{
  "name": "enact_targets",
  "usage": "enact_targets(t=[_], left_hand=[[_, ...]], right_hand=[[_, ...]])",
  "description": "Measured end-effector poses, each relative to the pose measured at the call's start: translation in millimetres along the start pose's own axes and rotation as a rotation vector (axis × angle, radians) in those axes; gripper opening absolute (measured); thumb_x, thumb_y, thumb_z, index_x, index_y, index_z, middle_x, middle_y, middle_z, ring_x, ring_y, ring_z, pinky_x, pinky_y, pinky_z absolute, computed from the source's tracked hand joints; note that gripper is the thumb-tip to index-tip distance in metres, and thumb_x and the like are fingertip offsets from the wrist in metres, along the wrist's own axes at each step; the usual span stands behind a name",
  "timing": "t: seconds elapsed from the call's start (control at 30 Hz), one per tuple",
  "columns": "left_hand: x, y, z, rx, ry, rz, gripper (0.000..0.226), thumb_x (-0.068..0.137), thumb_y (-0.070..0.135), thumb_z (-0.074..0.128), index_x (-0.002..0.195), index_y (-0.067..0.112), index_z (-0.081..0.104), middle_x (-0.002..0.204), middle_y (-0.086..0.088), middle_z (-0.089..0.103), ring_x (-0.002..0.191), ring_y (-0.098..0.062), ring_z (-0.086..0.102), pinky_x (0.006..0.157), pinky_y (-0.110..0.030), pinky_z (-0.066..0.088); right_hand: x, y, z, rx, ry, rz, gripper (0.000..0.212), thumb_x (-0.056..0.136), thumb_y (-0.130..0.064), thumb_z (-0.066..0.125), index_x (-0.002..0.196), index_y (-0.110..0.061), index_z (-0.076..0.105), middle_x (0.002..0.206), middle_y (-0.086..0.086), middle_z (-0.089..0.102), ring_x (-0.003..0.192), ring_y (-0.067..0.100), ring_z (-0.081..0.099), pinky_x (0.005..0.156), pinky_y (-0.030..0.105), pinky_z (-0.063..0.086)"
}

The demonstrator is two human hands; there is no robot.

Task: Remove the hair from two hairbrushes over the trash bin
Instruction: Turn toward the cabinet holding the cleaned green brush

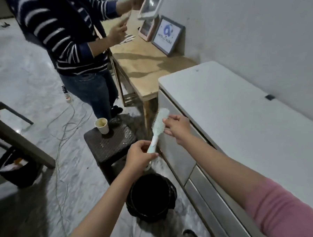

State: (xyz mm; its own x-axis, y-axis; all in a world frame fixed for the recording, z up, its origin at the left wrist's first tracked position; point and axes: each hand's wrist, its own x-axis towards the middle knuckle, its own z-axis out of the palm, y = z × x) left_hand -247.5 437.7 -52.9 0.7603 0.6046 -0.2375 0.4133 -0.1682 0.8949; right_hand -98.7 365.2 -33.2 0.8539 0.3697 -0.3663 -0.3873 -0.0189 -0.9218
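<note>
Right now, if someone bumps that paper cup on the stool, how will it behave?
The paper cup looks light and stands near the edge of the woven stool, so it would probably tip easily. Something seems to sit inside, so it may spill.

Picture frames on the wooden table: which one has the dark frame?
The nearer one, grey-framed with a blue logo on white, leaning against the wall. The frame behind it is pink and partly hidden by the other person's white mirror.
</note>
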Motion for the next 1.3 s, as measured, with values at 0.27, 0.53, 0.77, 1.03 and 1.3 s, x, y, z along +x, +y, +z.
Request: enact_targets(t=[0.27,0.53,0.77,1.03,1.3], left_hand=[[-5.0,115.1,70.2,0.103,-0.264,0.104,0.029,0.074,0.009,0.079,0.099,0.006,0.065,0.075,0.000,0.064,0.060,-0.011,0.059,0.049,-0.022,0.049],[2.7,174.2,208.0,0.182,-0.477,0.212,0.030,0.074,0.010,0.078,0.100,0.003,0.065,0.088,-0.006,0.061,0.061,-0.016,0.057,0.037,-0.015,0.042],[11.3,198.5,317.6,0.308,-0.586,0.307,0.018,0.074,0.013,0.075,0.084,0.012,0.061,0.078,-0.004,0.058,0.062,-0.019,0.052,0.054,-0.022,0.043],[35.1,190.2,389.2,0.504,-0.583,0.394,0.021,0.071,0.021,0.071,0.087,0.008,0.068,0.091,-0.014,0.064,0.085,-0.027,0.059,0.070,-0.032,0.046],[49.7,180.3,418.3,0.547,-0.583,0.410,0.021,0.065,0.028,0.055,0.075,0.010,0.056,0.078,-0.004,0.050,0.077,-0.018,0.043,0.059,-0.027,0.028]], right_hand=[[-18.1,-89.0,-111.5,0.108,0.247,-0.019,0.026,0.083,-0.002,0.069,0.107,0.002,0.060,0.110,0.018,0.066,0.091,0.029,0.068,0.059,0.029,0.059],[0.2,-102.9,-264.6,0.101,0.575,-0.008,0.015,0.083,-0.008,0.070,0.095,-0.002,0.064,0.107,0.019,0.067,0.098,0.031,0.068,0.069,0.035,0.057],[19.6,-101.9,-371.2,-0.021,0.758,0.070,0.020,0.084,-0.011,0.066,0.068,-0.015,0.056,0.081,0.007,0.062,0.082,0.025,0.061,0.083,0.044,0.057],[40.6,-98.5,-414.2,-0.121,0.773,0.125,0.026,0.078,-0.004,0.061,0.058,-0.017,0.049,0.058,0.005,0.047,0.064,0.021,0.050,0.057,0.033,0.040],[60.9,-87.9,-433.6,-0.103,0.812,0.147,0.028,0.084,-0.011,0.062,0.111,-0.004,0.063,0.107,0.009,0.067,0.102,0.027,0.063,0.092,0.039,0.052]])
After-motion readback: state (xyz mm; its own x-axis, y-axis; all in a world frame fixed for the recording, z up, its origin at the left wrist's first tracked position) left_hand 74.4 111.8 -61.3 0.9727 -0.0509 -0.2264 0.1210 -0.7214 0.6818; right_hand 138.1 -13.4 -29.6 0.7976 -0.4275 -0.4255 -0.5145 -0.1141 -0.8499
